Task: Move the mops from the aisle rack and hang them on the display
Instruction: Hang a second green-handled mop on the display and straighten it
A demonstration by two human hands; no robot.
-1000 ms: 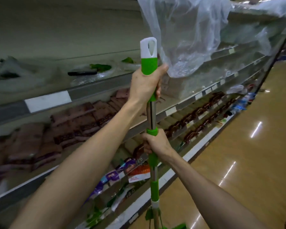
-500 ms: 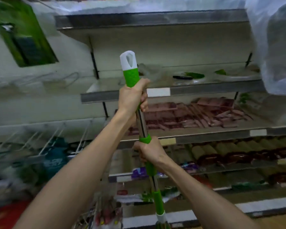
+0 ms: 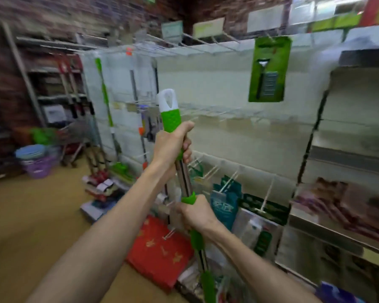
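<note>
Green-grip, steel-shaft mop w/ white loop cap [image 3: 170,119] upright, centre frame. Left hand [image 3: 172,146] clenched round the grip's base; right hand [image 3: 198,215] wrapped round the shaft at 6 o'clock. White wire display panel [image 3: 118,95] at 10 o'clock w/ second green-handled mop [image 3: 104,88] hanging on it.

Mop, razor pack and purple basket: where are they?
mop [image 3: 170,120]: head view, on its green top grip.
razor pack [image 3: 269,69]: head view, middle of the card.
purple basket [image 3: 39,169]: head view, its side wall.
</note>
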